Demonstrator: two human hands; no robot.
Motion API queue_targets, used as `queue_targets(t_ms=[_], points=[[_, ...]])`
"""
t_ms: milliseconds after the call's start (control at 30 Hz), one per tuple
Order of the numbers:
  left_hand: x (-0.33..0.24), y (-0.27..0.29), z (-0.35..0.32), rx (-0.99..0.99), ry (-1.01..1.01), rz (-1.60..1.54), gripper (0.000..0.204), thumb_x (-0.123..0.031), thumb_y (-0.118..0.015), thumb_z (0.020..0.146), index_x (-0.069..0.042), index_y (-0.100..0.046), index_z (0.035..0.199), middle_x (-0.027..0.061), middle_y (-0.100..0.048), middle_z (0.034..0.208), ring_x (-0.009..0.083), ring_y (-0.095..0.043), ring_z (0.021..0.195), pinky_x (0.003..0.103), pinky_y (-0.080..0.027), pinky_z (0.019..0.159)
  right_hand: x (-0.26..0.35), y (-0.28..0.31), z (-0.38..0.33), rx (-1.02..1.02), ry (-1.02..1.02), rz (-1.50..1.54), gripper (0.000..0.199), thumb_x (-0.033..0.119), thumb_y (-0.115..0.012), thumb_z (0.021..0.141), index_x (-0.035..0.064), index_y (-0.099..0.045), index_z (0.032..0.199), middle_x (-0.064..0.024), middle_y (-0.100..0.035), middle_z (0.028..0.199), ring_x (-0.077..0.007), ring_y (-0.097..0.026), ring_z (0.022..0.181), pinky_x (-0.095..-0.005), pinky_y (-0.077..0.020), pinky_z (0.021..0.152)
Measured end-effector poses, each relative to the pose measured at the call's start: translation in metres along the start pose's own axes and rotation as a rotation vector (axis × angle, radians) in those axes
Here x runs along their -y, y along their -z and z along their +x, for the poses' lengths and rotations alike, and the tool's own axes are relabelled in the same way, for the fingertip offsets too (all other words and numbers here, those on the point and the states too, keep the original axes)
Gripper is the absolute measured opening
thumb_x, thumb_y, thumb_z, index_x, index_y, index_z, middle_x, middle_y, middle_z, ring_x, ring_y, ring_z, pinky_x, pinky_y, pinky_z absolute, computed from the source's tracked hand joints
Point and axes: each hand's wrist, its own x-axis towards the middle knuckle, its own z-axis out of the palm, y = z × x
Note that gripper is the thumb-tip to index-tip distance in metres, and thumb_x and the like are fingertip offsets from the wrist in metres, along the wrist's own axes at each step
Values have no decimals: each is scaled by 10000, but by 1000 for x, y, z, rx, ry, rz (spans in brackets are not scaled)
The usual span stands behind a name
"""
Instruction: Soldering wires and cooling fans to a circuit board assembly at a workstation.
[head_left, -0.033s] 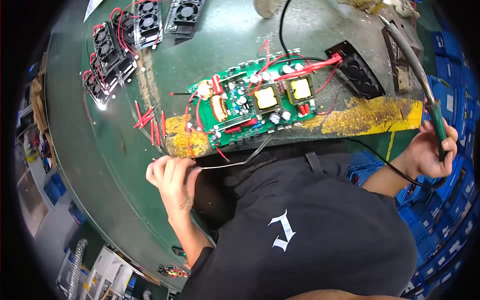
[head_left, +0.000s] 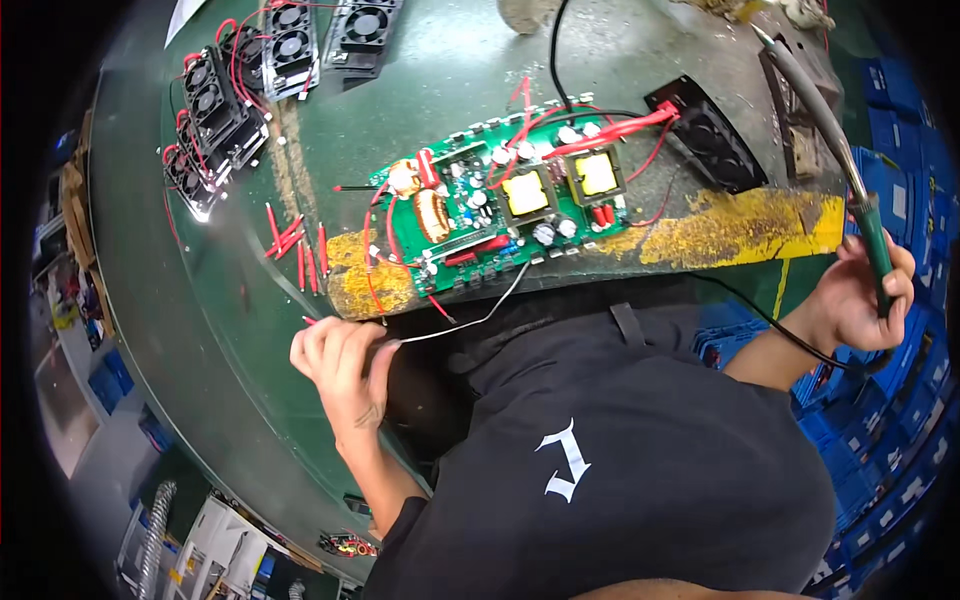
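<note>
My right hand [head_left: 862, 292], at the far right, grips the green handle of a soldering iron [head_left: 826, 120]. Its long metal barrel points up and left, tip high over the bench. My left hand [head_left: 348, 362] pinches a thin strand of solder wire [head_left: 478, 322] below the bench edge. The wire bends upward to the near edge of a green circuit board [head_left: 405, 222]; I cannot tell if it touches. The board carries yellow-topped transformers [head_left: 526, 194], a copper coil [head_left: 432, 215] and red wires. Thick red leads run from it to a black fan panel [head_left: 708, 135].
Several fan units [head_left: 208, 95] with red wires stand at the back left. Short red sleeved pieces [head_left: 286, 240] lie left of the board. A metal iron stand [head_left: 800, 130] is at the right. Blue crates [head_left: 895, 200] fill the right side. The iron's black cord [head_left: 757, 313] hangs below the bench edge.
The solder wire's free end has swung slightly up and left at the board's near edge. The bench view has shifted a little left. Both hands keep their grips.
</note>
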Motion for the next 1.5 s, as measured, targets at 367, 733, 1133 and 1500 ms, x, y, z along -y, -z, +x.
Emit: queue_targets(t_ms=[367, 733, 1133, 1500], points=[[-106, -10, 13, 236, -368, -359, 308, -61, -814, 694, -40, -701, 980, 75, -591, 801, 267, -589, 712, 401, -486, 672, 13, 37, -63, -96, 5, 98, 330, 363, -459, 949, 86, -601, 840, -195, -650, 1187, -402, -685, 809, -415, -563, 633], [-209, -46, 79, 335, -386, -415, 320, 67, -701, 782, -43, -703, 1082, 84, -507, 813, 255, -592, 705, 365, -504, 618, 30, 85, -121, -176, -79, 251, 324, 353, -494, 983, 83, -626, 863, -184, -601, 1179, -362, -671, 810, -374, -560, 636], [-202, -64, 88, 207, -281, -374, 508, 104, -682, 805, -99, -714, 1269, 83, -530, 860, 202, -556, 677, 323, -484, 639, 7, 91, -138, -448, -209, 220, 453, 381, -432, 1011, 16, -693, 947, -169, -623, 1009, -374, -657, 882, -492, -525, 775], [-194, -77, 98, 106, -330, -440, 364, 73, -751, 759, -54, -749, 1100, 68, -523, 815, 183, -537, 628, 310, -446, 563, 21, 96, -153, -532, -340, 276, 372, 339, -545, 1024, 25, -743, 1033, -239, -707, 1139, -357, -683, 1123, -441, -621, 898]])
